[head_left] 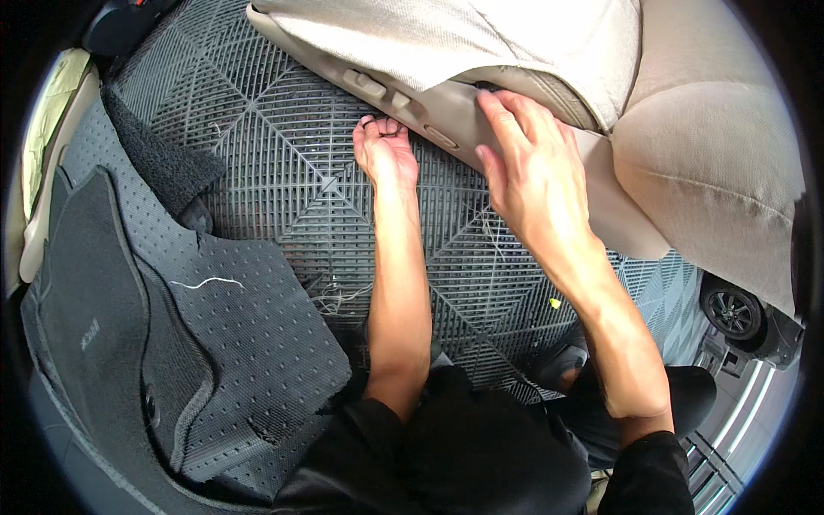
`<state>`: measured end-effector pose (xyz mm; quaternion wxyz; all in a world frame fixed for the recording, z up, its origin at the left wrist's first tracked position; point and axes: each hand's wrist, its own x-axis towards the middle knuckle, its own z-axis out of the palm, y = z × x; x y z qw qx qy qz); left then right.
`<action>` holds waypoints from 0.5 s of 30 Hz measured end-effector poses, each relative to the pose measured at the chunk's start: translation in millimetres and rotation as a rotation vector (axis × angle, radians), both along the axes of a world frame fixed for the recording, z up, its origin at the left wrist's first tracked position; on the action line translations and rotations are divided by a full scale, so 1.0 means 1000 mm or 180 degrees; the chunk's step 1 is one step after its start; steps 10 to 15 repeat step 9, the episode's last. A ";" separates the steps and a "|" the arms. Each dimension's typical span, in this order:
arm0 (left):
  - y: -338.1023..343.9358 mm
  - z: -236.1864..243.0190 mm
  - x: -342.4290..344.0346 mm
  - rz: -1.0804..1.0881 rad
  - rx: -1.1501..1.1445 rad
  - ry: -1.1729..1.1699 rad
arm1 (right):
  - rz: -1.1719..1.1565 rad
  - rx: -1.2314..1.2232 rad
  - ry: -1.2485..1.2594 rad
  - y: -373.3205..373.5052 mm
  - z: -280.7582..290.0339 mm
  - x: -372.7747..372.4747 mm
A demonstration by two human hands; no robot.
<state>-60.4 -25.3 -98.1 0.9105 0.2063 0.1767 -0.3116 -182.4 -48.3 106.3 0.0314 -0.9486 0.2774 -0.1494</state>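
Note:
A car seat with a beige side trim panel (451,107) extends from the top to the right. A pale, textured cloth (541,34) drapes over its cushion. My left hand (388,159) is palm up just below the panel, its fingers curled at a thin black loop (369,125) whose kind I cannot make out. My right hand (541,163) lies against the panel, thumb apart from the fingers. Its fingertips touch the seat's edge beside the cloth, near a dark gap. Seat adjustment switches (365,83) stick out of the panel, left of both hands.
Grey grid floor tiles (283,172) lie beneath, with loose pale threads (343,296) and a small yellow scrap (554,303). Black floor mats (232,300) are piled at the left. My bent knees (489,429) are close below. A car wheel (731,309) shows at far right.

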 end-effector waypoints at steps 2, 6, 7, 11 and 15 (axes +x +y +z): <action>-0.002 -0.003 0.000 0.0070 -0.0261 0.0093 | -0.0153 0.0118 -0.0096 0.007 0.003 0.002; 0.002 0.010 -0.014 -0.0067 0.0316 -0.0106 | -0.0488 -0.0118 0.0669 0.002 0.010 0.007; 0.006 0.014 -0.017 -0.0226 0.0586 -0.0285 | -0.0501 -0.0141 0.0803 -0.001 0.009 0.008; 0.016 0.014 -0.020 -0.0377 0.0897 -0.0454 | -0.0734 0.0190 0.1436 -0.005 0.014 0.020; 0.016 0.014 -0.020 -0.0377 0.0897 -0.0454 | -0.0734 0.0190 0.1436 -0.005 0.014 0.020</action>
